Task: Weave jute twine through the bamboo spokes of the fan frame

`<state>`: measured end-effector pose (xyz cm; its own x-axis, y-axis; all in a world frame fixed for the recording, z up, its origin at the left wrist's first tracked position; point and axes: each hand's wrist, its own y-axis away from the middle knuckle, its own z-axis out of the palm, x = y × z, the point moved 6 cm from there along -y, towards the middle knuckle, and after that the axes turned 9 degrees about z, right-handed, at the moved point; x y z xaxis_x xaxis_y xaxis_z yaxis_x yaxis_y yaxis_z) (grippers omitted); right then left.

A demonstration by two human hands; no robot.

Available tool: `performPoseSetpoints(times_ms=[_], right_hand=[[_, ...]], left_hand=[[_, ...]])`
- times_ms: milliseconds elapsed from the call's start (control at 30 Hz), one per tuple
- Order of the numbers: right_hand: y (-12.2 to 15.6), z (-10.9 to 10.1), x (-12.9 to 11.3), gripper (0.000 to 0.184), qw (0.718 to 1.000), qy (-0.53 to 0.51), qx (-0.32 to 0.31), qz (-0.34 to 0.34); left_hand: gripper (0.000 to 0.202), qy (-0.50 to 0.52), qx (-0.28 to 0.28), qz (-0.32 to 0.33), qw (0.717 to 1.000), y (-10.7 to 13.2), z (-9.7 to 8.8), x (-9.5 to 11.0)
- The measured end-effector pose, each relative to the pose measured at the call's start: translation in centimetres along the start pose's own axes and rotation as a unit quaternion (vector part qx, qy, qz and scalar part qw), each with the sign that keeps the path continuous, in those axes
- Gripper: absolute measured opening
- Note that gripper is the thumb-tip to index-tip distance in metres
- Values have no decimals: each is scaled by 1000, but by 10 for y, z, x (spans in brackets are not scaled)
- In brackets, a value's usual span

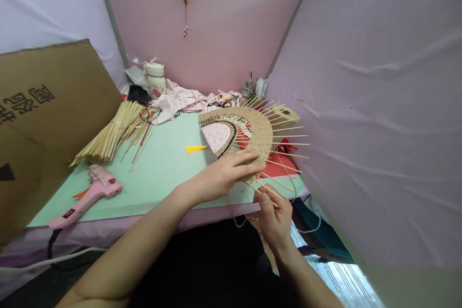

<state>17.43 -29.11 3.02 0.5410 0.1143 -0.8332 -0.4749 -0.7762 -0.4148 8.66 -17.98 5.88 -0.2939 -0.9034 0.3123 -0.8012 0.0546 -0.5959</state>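
A half-round woven fan [262,130] of tan twine on thin bamboo sticks lies at the table's right side. Its bare stick ends fan out to the right, and a pink dotted panel [216,135] with a dark edge fills its inner part. My left hand [231,171] holds the fan's near end, fingers extended over the woven band and thumb hidden. Just below the last sticks, my right hand [276,214] is closed in a pinch on the twine. Most of that twine is covered by the fingers. A loose loop of twine [238,224] hangs below the table edge.
At left lie a bundle of bamboo sticks [108,137], a pink glue gun [88,197] and a large cardboard sheet [46,120]. A yellow tassel [195,149] lies mid-table. Pink cloth [180,101] and a cream cup [155,78] stand behind. A partition [378,106] rises at right.
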Motion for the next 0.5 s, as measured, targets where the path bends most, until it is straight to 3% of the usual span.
performPoseSetpoints(times_ms=[200,333,400,500], right_hand=[[5,2,-4,33,1000,9,12,-9],[6,1,-7,35,999,27,15,-19],[6,-2,-6,35,999,35,20,-15],[6,-4,-5,36,999,42,21,-10]], left_hand=[[45,-26,27,-39,999,16,-1,8],[54,-88,21,-152,984,73,-22,11],[52,-149,49,-254,954,119,-46,8],[50,-292,86,-421,855,195,-86,8]])
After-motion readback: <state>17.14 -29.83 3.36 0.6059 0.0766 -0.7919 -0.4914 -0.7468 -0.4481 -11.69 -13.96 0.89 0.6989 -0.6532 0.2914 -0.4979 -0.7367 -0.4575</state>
